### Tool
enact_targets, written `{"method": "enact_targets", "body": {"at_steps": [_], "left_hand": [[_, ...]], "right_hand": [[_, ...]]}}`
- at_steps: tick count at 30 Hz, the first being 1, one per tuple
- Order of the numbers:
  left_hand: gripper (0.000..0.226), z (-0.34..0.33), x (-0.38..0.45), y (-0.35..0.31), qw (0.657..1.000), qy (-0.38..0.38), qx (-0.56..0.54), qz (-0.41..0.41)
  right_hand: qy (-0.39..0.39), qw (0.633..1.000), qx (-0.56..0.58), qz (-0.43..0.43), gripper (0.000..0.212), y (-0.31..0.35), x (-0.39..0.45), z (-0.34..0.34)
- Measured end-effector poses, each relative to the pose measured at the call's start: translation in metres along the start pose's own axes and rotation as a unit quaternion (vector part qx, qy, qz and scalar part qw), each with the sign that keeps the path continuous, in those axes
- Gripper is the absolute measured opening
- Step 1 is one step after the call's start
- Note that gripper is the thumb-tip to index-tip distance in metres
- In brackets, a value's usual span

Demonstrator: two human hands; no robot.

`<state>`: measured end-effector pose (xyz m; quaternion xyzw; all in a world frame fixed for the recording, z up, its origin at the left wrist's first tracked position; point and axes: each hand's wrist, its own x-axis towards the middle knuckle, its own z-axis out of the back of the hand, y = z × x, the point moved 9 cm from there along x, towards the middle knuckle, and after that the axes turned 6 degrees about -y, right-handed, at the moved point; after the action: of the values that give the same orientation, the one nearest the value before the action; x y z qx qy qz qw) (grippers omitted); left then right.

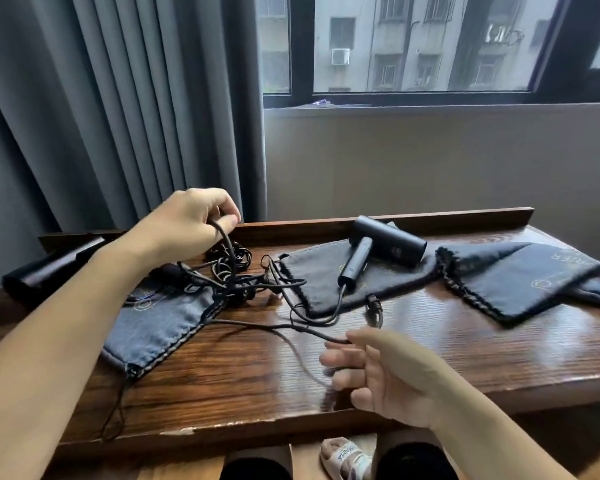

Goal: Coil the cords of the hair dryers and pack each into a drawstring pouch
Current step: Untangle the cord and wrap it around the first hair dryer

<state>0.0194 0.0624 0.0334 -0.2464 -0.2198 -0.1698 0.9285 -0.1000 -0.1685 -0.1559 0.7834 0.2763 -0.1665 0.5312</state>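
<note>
A black hair dryer (381, 252) lies on the middle dark drawstring pouch (329, 275). A second hair dryer (45, 268) lies at the far left of the wooden table (465, 344), partly behind my left arm. Their black cords form a tangle (232, 271) between the left pouch (160, 323) and the middle one. My left hand (187, 226) is raised above the tangle and pinches a cord loop. My right hand (381, 372) holds a cord strand (291, 328) between thumb and fingers near the front. A third pouch (520, 275) lies at the right.
A raised wooden lip (430, 216) runs along the table's back edge. Grey curtains (118, 116) hang behind on the left, and a window (430, 46) sits above the wall. Below the front edge are my knees and a slippered foot (343, 457).
</note>
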Motion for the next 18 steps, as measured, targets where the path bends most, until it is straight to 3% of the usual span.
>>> {"method": "enact_targets", "body": {"at_steps": [3, 6, 10, 12, 14, 16, 18], "left_hand": [[0.008, -0.02, 0.001, 0.006, 0.998, 0.039, 0.047, 0.006], [0.007, -0.045, -0.007, 0.017, 0.992, 0.085, 0.095, -0.004], [0.006, -0.073, -0.021, 0.027, 0.988, 0.11, 0.108, -0.009], [0.006, -0.078, -0.028, 0.027, 0.993, 0.085, 0.081, -0.009], [0.014, -0.086, -0.038, 0.023, 0.996, 0.083, 0.032, 0.001], [0.026, -0.097, -0.049, 0.013, 0.995, 0.103, -0.017, 0.001], [0.037, -0.105, -0.058, -0.005, 0.989, 0.132, -0.062, -0.02]], "right_hand": [[0.024, 0.993, -0.106, -0.045, 0.036, -0.005, 0.001, 0.014], [0.043, 0.962, -0.264, -0.054, 0.037, -0.003, -0.006, 0.023], [-0.073, 0.845, -0.528, 0.041, 0.047, 0.034, -0.015, 0.047], [-0.173, 0.82, -0.534, 0.106, 0.052, 0.063, -0.014, 0.063], [-0.259, 0.75, -0.572, 0.209, 0.048, 0.09, -0.01, 0.07], [-0.285, 0.649, -0.639, 0.299, 0.034, 0.102, -0.001, 0.063], [-0.246, 0.627, -0.656, 0.342, 0.025, 0.1, 0.014, 0.055]]}}
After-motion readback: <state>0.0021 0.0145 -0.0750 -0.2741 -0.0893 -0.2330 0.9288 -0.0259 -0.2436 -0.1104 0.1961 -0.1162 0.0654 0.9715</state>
